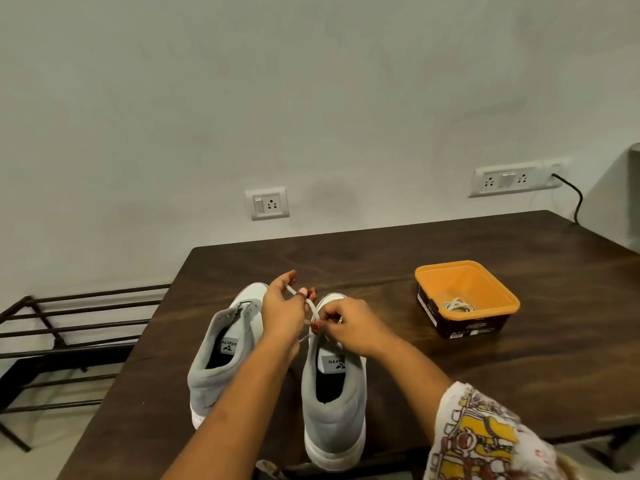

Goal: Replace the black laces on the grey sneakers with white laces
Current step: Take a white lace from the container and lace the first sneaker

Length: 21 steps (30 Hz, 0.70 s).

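Two grey sneakers stand side by side on the dark wooden table point(415, 244), heels toward me. The left sneaker point(221, 348) shows empty eyelets and no lace. Over the right sneaker point(332, 396) both hands work a white lace point(311, 308). My left hand point(282, 311) holds a loop of that lace wrapped over its fingers. My right hand point(349, 325) pinches the lace just above the shoe's tongue. The eyelets of the right sneaker are hidden by my hands.
An orange-rimmed dark box point(465, 299) sits to the right on the table with another coiled white lace point(458, 304) inside. A black metal rack point(69, 341) stands left of the table. Wall sockets point(267, 203) and a plugged black cable point(575, 195) are behind.
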Available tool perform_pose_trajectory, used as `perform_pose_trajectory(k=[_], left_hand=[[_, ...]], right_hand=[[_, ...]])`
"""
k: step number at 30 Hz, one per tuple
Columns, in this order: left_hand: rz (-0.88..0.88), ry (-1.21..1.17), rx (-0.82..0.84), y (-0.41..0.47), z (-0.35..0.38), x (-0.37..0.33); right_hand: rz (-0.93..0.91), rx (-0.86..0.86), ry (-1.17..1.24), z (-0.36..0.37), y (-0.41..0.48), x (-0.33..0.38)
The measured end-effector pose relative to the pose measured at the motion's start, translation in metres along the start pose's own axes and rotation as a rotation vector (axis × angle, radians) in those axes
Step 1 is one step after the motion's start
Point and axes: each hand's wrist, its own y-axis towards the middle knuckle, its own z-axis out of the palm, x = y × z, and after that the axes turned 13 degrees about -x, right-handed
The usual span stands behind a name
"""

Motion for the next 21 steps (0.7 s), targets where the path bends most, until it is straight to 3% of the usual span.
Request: perform_pose_trajectory(k=[2,6,8,10,14,16,21], left_hand=[[0.082,0.159,-0.019,0.007,-0.004,0.007],[0.356,0.925,0.007,0.015,-0.022,0.012],[0.529,1.114,-0.005,0.013,-0.026,0.01],[0.655,1.025,0.098,0.005,-0.023,0.004],[0.832,0.872,0.534,-0.021,-0.007,0.0],[0.818,0.82,0.561,-0.028,-0.006,0.005],[0.752,0.849,0.443,-0.029,-0.01,0.007]], right_hand=[[0.017,-0.057,0.012,-0.003,-0.001,-0.003],[0.112,-0.275,0.073,-0.02,-0.005,-0.014],[0.143,-0.308,0.063,-0.025,-0.01,-0.018],[0.145,-0.301,0.051,-0.025,-0.015,-0.018],[0.075,-0.245,-0.036,-0.018,-0.022,-0.012],[0.084,-0.269,-0.032,-0.016,-0.027,-0.013],[0.167,-0.286,-0.009,-0.007,-0.034,-0.014]])
